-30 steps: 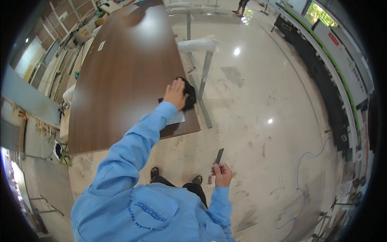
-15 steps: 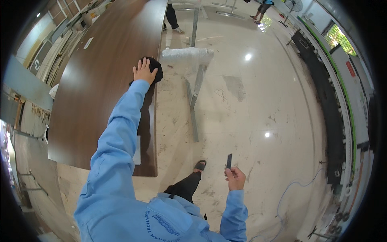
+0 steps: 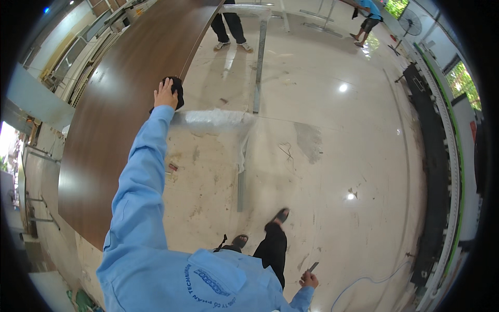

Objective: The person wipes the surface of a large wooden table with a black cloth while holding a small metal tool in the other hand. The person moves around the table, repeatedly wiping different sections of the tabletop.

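Observation:
My left arm reaches forward, and my left hand [image 3: 165, 95] lies over a bunched black cloth [image 3: 178, 89], gripping it against the right edge of a large dark brown wooden panel [image 3: 119, 109]. Its fingers curl over the cloth. Low at the right, away from the panel, my right hand [image 3: 309, 281] is closed around a small flat dark blade-like strip [image 3: 313, 266], whose end sticks up past the fingers. The exact kind of this strip is too small to make out.
A plastic-wrapped support bar [image 3: 218, 118] on a metal stand [image 3: 240, 190] juts out beside the panel. One person [image 3: 233, 28] stands at the panel's far end, another [image 3: 368, 23] farther right. A pale hose [image 3: 358, 281] lies on the floor near a long black machine base [image 3: 436, 171].
My left hand and the cloth sit farther left in view, still at the panel's edge. My right hand has dropped lower with the strip. My feet have shifted, and the panel appears turned.

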A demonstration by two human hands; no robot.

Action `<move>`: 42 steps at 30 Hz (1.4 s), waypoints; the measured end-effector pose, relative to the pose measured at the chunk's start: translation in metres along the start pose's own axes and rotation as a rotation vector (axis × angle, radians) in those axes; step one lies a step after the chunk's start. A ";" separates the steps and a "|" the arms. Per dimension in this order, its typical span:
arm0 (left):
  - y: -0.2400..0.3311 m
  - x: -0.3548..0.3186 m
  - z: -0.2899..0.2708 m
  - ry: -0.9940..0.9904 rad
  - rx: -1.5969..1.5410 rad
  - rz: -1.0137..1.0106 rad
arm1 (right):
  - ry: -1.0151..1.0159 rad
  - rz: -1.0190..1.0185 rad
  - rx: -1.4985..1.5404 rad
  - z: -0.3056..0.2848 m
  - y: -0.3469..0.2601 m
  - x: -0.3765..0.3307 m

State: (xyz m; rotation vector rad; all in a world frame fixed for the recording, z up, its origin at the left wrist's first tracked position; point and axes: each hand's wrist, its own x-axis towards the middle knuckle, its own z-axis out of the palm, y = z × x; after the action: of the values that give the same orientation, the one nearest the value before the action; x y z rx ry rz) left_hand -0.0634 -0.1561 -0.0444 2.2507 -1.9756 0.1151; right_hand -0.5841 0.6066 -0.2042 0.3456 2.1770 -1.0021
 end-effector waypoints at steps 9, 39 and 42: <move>0.032 0.111 0.020 0.035 -0.032 -0.207 | -0.171 -0.177 -0.209 0.095 -0.242 0.159; -0.091 0.268 0.024 0.384 -0.189 -0.652 | -1.214 -1.938 -0.021 0.975 -0.793 -0.208; -0.135 0.171 0.015 0.491 -0.157 -0.619 | -1.174 -2.047 0.129 1.017 -0.773 -0.219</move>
State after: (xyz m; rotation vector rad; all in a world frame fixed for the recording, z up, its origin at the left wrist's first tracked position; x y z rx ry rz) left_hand 0.0924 -0.3089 -0.0406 2.3248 -0.9723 0.3787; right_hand -0.3141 -0.6546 -0.0797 -2.1874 0.6830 -1.4880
